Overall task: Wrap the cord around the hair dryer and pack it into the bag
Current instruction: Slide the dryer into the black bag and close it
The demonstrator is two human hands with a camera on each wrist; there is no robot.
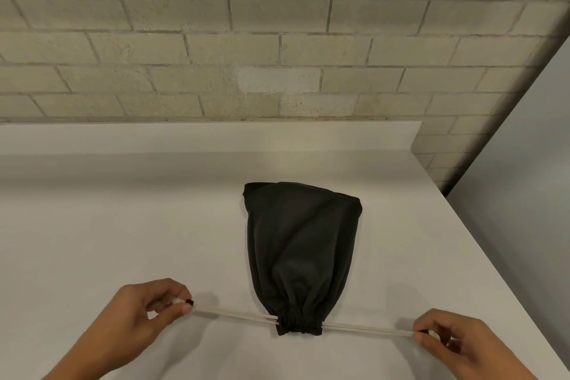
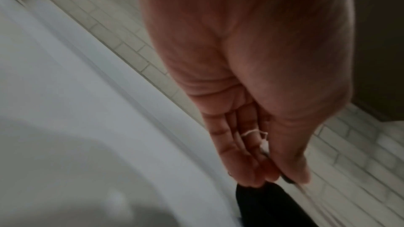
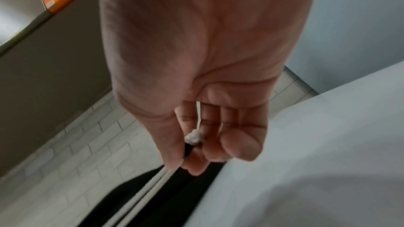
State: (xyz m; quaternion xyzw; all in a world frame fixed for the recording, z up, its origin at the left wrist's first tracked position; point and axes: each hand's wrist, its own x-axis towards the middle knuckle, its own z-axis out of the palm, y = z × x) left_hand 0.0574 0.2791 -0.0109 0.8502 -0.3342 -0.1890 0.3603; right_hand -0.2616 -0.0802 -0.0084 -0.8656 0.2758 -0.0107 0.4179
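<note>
Bag cinched on the counter, both hands hauling the drawstrings outward.

White counter (image 1: pixel 123 210) carries the black bag (image 1: pixel 300 244), lying flat, bulging, mouth gathered tight at the near end. Hair dryer isn't visible, presumably inside. Left hand (image 1: pixel 148 311) pinches the left drawstring (image 1: pixel 231 315) at its knotted end; right hand (image 1: pixel 453 345) pinches the right drawstring (image 1: pixel 367 329) the same way, other fingers loosely curled. Cords run taut and opposed, so the pull closes the mouth without dragging the bag.

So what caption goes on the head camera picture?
Both hands, left and right, pull white drawstrings sideways, cinching the black bag shut.
</note>
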